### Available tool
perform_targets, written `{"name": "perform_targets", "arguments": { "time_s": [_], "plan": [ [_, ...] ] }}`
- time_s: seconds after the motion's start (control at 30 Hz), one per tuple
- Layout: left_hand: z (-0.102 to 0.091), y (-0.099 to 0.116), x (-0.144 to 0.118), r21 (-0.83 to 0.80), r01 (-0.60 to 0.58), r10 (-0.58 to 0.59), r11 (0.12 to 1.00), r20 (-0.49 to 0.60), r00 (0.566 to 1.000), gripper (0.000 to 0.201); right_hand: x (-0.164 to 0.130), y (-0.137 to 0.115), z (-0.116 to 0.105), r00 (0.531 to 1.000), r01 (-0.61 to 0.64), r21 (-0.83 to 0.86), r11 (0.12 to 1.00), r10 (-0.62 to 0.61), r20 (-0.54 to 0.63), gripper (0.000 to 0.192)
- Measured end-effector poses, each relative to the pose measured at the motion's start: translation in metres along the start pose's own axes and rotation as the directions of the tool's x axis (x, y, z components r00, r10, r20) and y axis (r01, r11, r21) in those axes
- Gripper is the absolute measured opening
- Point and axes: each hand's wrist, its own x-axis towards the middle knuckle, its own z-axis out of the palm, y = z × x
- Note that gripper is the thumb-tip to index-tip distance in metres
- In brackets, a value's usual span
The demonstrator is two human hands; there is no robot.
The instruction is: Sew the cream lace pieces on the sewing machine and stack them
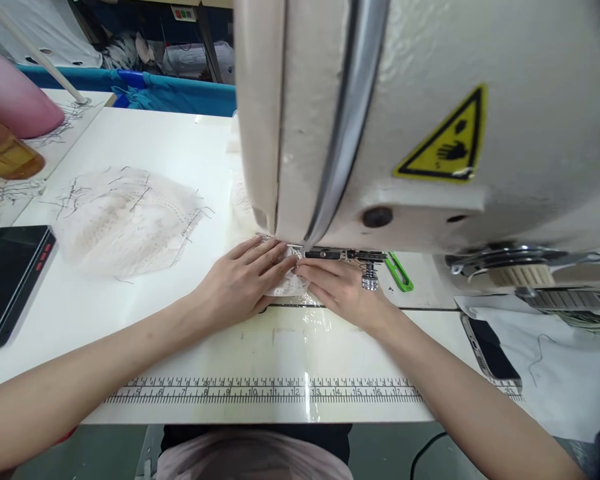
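A white worktable (130,140) is filling the view, with a printed ruler strip (260,391) running along its near edge and blue bins crowding the background at 12 o'clock. The cream head of a sewing machine (430,120) is looming over the upper right, carrying a yellow warning sticker (447,143).

The person is feeding a small white lace piece (286,285) under the machine's foot, so the stitching step appears to be in hand. Judging from this, the next move is calling for a slow, even push toward 12 o'clock, keeping fingertips clear of the needle, which the machine head is hiding.

The left hand (245,283) is lying flat and spread, fingers long and together, pressing the lace from 9 o'clock. The right hand (343,290) is resting flat too, its fingertips meeting the left's on the fabric from 3 o'clock; neither is gripping anything.

A heap of lace pieces (125,220) is sitting at 10 o'clock, a dark phone (10,280) at 9 o'clock, a green tool (399,272) just beside the right hand, and another phone (490,353) at 4 o'clock.
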Motion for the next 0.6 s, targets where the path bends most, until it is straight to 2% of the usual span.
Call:
{"name": "perform_targets", "arguments": {
  "time_s": [0.13,0.33,0.5,0.6],
  "plan": [
    [-0.001,0.0,0.001,0.021,-0.002,0.002,1.0,-0.003,1.0,0.039,-0.005,0.006,0.004,0.999,0.021,-0.029,0.999,-0.021,-0.029,0.019],
    [-0.004,-0.002,-0.002,0.023,-0.119,0.121,0.993,-0.102,0.987,0.031,0.0,0.003,0.005,0.99,0.122,-0.176,0.977,-0.132,-0.044,0.023],
    [-0.008,-0.006,-0.003,-0.009,-0.08,0.078,0.997,-0.138,0.987,0.026,0.005,-0.011,0.005,0.984,0.173,-0.36,0.917,-0.174,0.03,0.024],
    [-0.009,-0.008,-0.003,-0.048,-0.058,0.052,0.997,-0.132,0.99,0.027,0.006,-0.015,0.005,0.984,0.174,-0.385,0.906,-0.168,0.049,0.022]
  ]
}}
